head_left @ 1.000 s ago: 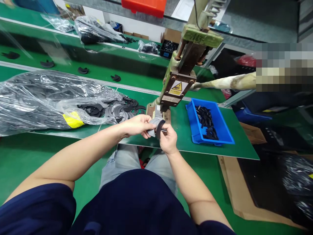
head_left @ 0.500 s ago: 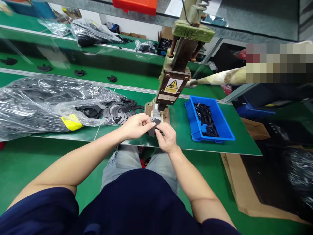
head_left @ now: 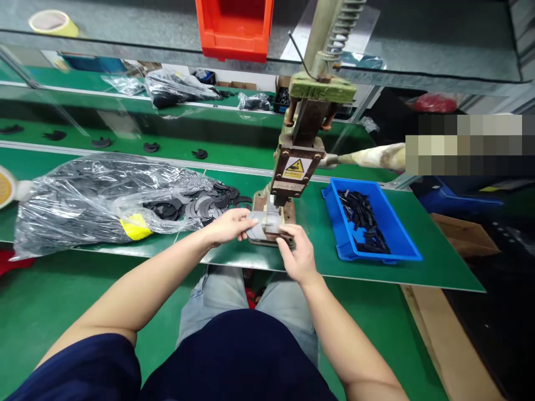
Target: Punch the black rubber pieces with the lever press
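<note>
My left hand [head_left: 229, 225] and my right hand [head_left: 298, 253] both pinch a flat grey curved part [head_left: 264, 224] and hold it on the base of a hand press [head_left: 297, 161], just under its ram. The press has a yellow warning label and a long handle [head_left: 368, 157] sticking out to the right. Loose black curved parts [head_left: 200, 205] spill from a clear plastic bag [head_left: 96, 203] left of the press.
A blue bin [head_left: 397, 239] with small black pieces stands right of the press on the green bench [head_left: 317, 262]. Behind, a green conveyor [head_left: 125, 125] carries a few black parts. An orange bin [head_left: 234, 28] sits on the glass shelf above. Cardboard lies on the floor at right.
Both hands have moved the grey part forward from in front of the press onto its base. The camera has tilted up, showing more of the shelf.
</note>
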Available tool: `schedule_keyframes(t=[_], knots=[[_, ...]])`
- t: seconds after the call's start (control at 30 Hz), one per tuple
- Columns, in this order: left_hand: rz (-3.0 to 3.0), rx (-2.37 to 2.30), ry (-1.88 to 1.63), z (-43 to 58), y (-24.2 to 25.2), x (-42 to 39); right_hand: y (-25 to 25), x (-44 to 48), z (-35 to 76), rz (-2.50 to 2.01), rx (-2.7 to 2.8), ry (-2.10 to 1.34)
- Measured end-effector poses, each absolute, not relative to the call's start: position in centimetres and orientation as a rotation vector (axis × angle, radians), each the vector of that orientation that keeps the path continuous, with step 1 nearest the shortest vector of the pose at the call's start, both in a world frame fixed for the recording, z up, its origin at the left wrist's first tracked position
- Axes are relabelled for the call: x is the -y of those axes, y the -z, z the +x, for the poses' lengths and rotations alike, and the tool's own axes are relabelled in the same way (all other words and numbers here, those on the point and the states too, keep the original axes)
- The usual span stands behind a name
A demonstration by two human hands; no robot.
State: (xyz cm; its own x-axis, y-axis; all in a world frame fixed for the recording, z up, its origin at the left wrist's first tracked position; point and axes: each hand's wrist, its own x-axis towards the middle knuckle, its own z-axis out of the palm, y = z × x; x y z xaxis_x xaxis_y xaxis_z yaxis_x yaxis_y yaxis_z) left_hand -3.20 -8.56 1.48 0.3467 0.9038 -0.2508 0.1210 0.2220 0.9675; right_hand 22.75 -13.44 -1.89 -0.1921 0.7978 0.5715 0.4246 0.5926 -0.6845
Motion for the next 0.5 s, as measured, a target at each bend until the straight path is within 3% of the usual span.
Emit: schedule_keyframes(t=[0.2, 0.37, 0.5], knots=[[0.831, -1.495, -0.962, -4.6, 0.5, -1.5, 2.6, 15.3, 26.4, -1.091, 1.768, -0.494], [0.863, -1.568, -1.034, -3.4, -1.0, -10.7, 1.5, 16.6, 28.2, -1.118, 1.809, -0.458], [0.954, -1.632, -1.046, -2.7, -0.4, -12.9, 0.7, 16.7, 31.6, -1.211, 1.795, -0.352]])
